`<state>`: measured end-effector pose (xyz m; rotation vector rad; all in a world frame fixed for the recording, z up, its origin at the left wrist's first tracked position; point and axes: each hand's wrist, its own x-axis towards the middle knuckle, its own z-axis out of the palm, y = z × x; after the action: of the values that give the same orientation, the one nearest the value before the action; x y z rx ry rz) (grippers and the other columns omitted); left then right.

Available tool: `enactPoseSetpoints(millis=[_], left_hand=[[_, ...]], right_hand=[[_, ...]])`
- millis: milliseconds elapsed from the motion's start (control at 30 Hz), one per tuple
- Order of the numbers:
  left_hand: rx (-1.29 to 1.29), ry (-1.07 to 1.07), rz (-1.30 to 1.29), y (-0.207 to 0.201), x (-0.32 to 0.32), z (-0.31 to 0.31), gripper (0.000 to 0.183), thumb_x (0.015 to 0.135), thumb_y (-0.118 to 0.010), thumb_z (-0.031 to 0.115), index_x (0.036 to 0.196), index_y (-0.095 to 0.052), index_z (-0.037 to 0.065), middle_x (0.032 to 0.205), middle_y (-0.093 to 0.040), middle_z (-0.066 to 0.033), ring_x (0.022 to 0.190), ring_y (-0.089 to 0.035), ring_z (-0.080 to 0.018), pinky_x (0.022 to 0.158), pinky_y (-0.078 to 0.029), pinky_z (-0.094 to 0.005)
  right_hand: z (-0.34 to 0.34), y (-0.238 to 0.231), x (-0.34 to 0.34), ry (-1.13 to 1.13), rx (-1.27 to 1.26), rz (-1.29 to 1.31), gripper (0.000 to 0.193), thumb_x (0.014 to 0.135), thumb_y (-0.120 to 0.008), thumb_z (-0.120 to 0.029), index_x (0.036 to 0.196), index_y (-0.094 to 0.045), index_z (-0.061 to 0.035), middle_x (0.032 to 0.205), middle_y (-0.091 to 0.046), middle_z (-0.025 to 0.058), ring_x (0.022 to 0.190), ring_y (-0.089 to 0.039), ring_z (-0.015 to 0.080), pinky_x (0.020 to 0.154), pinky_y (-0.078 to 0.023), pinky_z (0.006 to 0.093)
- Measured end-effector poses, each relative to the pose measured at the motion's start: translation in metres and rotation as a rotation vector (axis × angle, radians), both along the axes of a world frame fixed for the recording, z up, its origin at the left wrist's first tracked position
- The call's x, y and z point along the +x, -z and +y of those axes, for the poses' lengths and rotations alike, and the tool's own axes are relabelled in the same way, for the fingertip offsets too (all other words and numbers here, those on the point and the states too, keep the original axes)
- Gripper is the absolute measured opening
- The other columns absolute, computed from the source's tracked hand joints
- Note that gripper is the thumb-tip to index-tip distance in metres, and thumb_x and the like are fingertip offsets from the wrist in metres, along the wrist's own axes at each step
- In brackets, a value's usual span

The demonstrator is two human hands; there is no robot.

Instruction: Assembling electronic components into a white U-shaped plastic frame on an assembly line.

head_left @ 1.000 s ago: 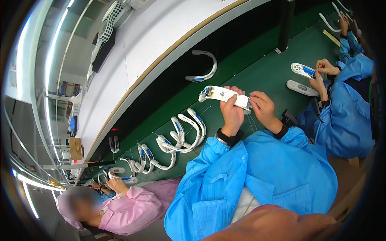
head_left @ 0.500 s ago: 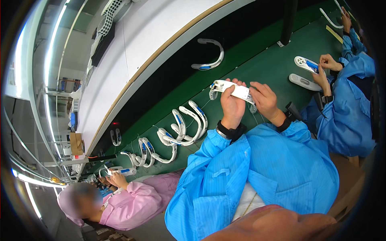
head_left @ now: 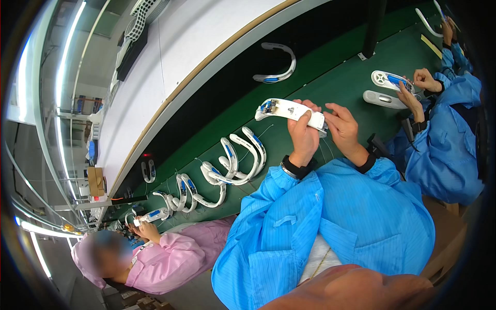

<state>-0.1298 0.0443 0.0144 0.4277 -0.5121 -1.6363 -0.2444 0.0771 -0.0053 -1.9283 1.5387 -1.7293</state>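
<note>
My left hand (head_left: pixel 304 138) is closed around a white curved plastic housing (head_left: pixel 285 108), its thumb pressed on the near end. The housing's open inner side shows, with small dark and blue parts at its far left end. At the right end, my right hand (head_left: pixel 345 133) has its fingers bent and close together, the fingertips at the housing's edge. Whatever they pinch there is too small to make out. Thin wires hang below that end. Dark bands circle both my wrists.
Several white C-shaped neckbands (head_left: pixel 243 155) with blue patches lie along the green bench (head_left: pixel 320 77) to the left. Another neckband (head_left: pixel 293 64) lies beyond my hands. A white shelf (head_left: pixel 181 51) overhangs the far side. Co-workers in pink (head_left: pixel 175 258) and blue (head_left: pixel 444 139) sit on either side.
The housing has turned in my left hand: its far end swings left and more of the inner side shows. My right fingers stay by its right end. Both neighbours' hands shift slightly.
</note>
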Motion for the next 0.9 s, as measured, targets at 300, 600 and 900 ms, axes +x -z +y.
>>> enactPoseSetpoints(millis=[300, 600, 900], left_hand=[[-0.156, -0.014, -0.073, -0.009, -0.004, 0.007, 0.037, 0.081, -0.047, -0.003, 0.115, -0.038, 0.006, 0.101, -0.05, -0.011, 0.093, -0.051, -0.0222, 0.092, -0.041, -0.0426], [0.09, 0.047, 0.208, -0.017, 0.012, -0.012, 0.031, 0.078, -0.053, 0.001, 0.107, -0.044, 0.006, 0.095, -0.048, -0.0098, 0.089, -0.05, -0.0229, 0.092, -0.041, -0.0422], [0.186, 0.065, 0.221, -0.013, 0.004, -0.009, 0.029, 0.077, -0.053, 0.001, 0.104, -0.044, 0.004, 0.092, -0.048, -0.0102, 0.085, -0.051, -0.0228, 0.09, -0.043, -0.0417]], right_hand=[[0.003, 0.005, 0.0, -0.012, 0.031, -0.177, 0.018, 0.071, -0.069, 0.006, 0.088, -0.066, 0.0021, 0.1, -0.064, 0.013, 0.075, -0.062, 0.0235, 0.065, -0.05, 0.029], [-0.01, -0.018, -0.008, -0.067, -0.25, 0.07, 0.017, 0.067, -0.069, 0.007, 0.084, -0.065, 0.0041, 0.09, -0.064, 0.0133, 0.069, -0.06, 0.026, 0.058, -0.048, 0.0316], [-0.007, -0.022, -0.013, -0.055, -0.278, 0.162, 0.018, 0.067, -0.069, 0.006, 0.085, -0.064, 0.0051, 0.091, -0.063, 0.0142, 0.068, -0.06, 0.0257, 0.057, -0.049, 0.0323]])
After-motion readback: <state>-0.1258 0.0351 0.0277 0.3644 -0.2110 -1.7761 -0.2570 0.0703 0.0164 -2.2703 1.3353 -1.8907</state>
